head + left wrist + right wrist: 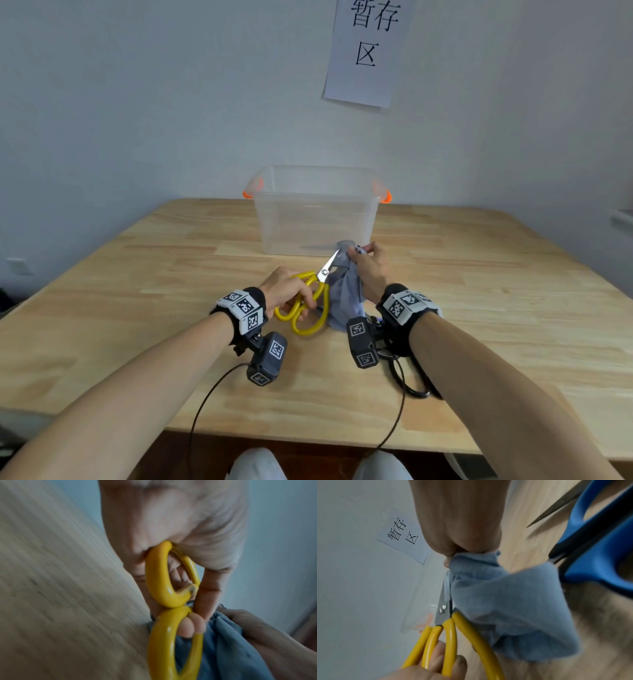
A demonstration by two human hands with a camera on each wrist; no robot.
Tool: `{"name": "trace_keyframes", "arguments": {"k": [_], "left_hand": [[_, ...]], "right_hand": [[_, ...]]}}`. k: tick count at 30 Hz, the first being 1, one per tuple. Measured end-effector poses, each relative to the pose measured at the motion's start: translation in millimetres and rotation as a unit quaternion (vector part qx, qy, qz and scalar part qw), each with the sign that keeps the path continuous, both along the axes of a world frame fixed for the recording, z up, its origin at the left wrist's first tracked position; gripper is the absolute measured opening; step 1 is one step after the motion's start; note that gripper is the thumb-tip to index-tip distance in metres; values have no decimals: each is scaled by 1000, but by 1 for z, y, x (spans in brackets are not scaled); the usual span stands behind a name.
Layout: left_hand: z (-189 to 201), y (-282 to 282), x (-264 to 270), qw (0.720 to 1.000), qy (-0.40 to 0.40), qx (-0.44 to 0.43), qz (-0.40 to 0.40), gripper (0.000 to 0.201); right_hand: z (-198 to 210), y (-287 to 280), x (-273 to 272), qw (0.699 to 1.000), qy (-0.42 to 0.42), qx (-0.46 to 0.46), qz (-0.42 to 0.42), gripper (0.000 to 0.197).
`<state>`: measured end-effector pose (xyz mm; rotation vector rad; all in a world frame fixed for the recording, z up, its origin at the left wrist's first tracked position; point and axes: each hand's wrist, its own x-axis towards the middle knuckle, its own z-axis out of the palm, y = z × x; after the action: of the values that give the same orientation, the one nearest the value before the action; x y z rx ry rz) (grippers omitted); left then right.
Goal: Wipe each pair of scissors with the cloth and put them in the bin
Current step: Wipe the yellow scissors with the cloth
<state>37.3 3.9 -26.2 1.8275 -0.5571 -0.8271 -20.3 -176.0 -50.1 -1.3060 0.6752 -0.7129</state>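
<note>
Wiping is the step in hand: the yellow-handled scissors are held above the worktop, just in front of the clear bin, with the blades pointing toward it. The left hand has its grip closed around the yellow loops, fingers curled through and over them, as the left wrist view shows. The right hand pinches the grey-blue cloth around the blade tips; the rest of the cloth hangs down from that grip to the worktop. In the right wrist view the blade near the pivot is bare and the cloth covers the far part, so the wipe seems to be at the tip end.

A second pair, the blue-handled scissors, lies on the worktop close under the right wrist, not yet wiped as far as I can judge. Something dark lies at the bottom of the bin; through the plastic I cannot tell what it is.

The next move, in my judgement, calls for pulling the cloth off the tips, then carrying the yellow pair over the bin's rim with the left hand and letting it go inside, blades kept closed.

On the wall behind hangs a paper sign.
</note>
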Motion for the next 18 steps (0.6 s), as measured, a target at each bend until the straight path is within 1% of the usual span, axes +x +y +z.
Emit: {"name": "trace_keyframes", "arguments": {"k": [2, 3, 5, 6, 8, 10, 12, 13, 16, 18], "left_hand": [[-1, 2, 3, 1000, 0, -13, 27, 23], [-1, 2, 4, 999, 3, -24, 38, 23], [0, 1, 3, 998, 9, -42, 43, 22], [1, 0, 2, 998, 11, -47, 39, 22], [3, 0, 1, 998, 11, -56, 31, 20], [3, -1, 0, 998, 10, -63, 28, 19], [3, -1, 0, 997, 7, -69, 30, 20], [3, -1, 0, 997, 6, -70, 30, 20], [4, 0, -1, 997, 1, -69, 23, 19], [4, -1, -2, 997, 0, -68, 20, 19]], "right_hand": [[1, 3, -1, 999, -16, 15, 25, 27], [1, 6, -2, 999, -7, 12, 37, 26], [-1, 12, -1, 998, 36, -4, 60, 18], [-2, 14, 0, 995, 57, -12, 80, 19], [-3, 16, 0, 989, 70, -10, 127, 34], [2, 19, -4, 987, 50, 21, 150, 33], [4, 17, -7, 988, 30, 51, 141, 30], [4, 15, -7, 990, 26, 50, 132, 28], [7, 12, -10, 991, 37, 23, 125, 17], [9, 11, -14, 991, 41, 14, 124, 17]]}}
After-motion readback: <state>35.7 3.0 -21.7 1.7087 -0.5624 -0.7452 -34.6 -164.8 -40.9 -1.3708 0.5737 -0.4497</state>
